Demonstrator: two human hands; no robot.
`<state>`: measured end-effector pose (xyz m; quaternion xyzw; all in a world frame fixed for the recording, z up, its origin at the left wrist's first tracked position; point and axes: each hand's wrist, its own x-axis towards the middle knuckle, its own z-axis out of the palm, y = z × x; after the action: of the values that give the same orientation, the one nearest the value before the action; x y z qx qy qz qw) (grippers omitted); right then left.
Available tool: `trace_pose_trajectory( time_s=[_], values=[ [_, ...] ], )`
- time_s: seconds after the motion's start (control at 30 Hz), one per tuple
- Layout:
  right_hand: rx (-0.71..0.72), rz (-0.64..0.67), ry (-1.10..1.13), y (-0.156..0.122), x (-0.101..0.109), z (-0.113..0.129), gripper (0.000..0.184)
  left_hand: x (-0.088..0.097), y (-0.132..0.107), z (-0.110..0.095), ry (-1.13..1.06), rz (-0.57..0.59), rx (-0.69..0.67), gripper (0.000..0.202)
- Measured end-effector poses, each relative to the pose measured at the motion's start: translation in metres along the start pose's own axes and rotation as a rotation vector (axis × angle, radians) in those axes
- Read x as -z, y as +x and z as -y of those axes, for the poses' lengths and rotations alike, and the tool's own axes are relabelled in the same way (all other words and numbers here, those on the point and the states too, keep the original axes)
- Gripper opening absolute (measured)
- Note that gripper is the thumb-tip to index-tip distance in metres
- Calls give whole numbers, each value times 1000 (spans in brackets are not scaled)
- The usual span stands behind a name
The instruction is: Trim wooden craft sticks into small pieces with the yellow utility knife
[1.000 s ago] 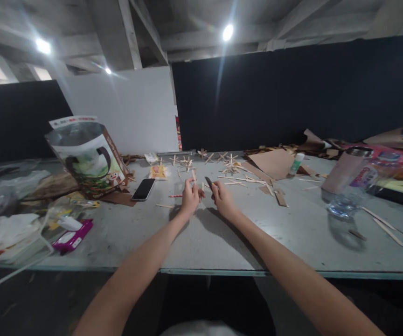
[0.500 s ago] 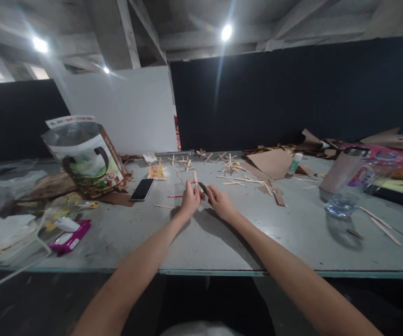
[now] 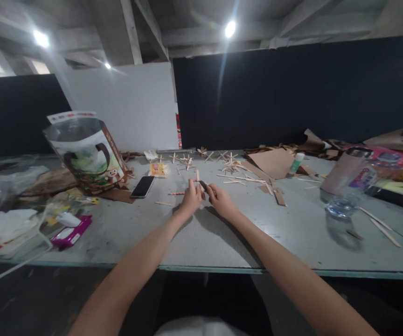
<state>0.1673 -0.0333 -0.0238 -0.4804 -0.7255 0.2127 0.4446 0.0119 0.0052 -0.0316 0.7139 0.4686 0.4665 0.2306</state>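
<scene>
Over the middle of the table (image 3: pixel 201 252) my two hands work close together. My left hand (image 3: pixel 191 198) is closed on a pale wooden craft stick (image 3: pixel 198 174), which points upward past the fingers. In the closed fingers of my right hand (image 3: pixel 220 199) is a small dark flat piece (image 3: pixel 204 185), its tip right by the stick; its kind is too small to make out. Beside my left hand lie a red-and-white striped stick (image 3: pixel 176 193) and a loose craft stick (image 3: pixel 164 203). Behind the hands are several crossed-stick pieces (image 3: pixel 230 162).
Left are a phone (image 3: pixel 142 187), a large printed bag (image 3: pixel 89 158) and a purple packet (image 3: pixel 71 232). Cardboard (image 3: pixel 271 163), a glue stick (image 3: pixel 296 163), a tumbler (image 3: pixel 346 170) and a clear container (image 3: pixel 340 207) stand to the right. A yellow snack packet (image 3: pixel 158 170) lies behind.
The whole view has shifted slightly. My hands keep the same hold on the stick and the dark piece, with hardly any movement between them.
</scene>
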Motion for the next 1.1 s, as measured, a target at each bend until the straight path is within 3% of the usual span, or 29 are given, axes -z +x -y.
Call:
trace_pose_trajectory(
  time_s=[0.43,0.73,1.1],
  values=[
    [-105,3,85,4,-8,-6,39,20,-1,0,419,148,-13,34],
    [-181,23,179,2,-15,-2,41,11,0,6,243,145,-53,26],
    [-240,34,278,-2,-18,7,27,9,-1,2,109,118,-56,27]
  ],
)
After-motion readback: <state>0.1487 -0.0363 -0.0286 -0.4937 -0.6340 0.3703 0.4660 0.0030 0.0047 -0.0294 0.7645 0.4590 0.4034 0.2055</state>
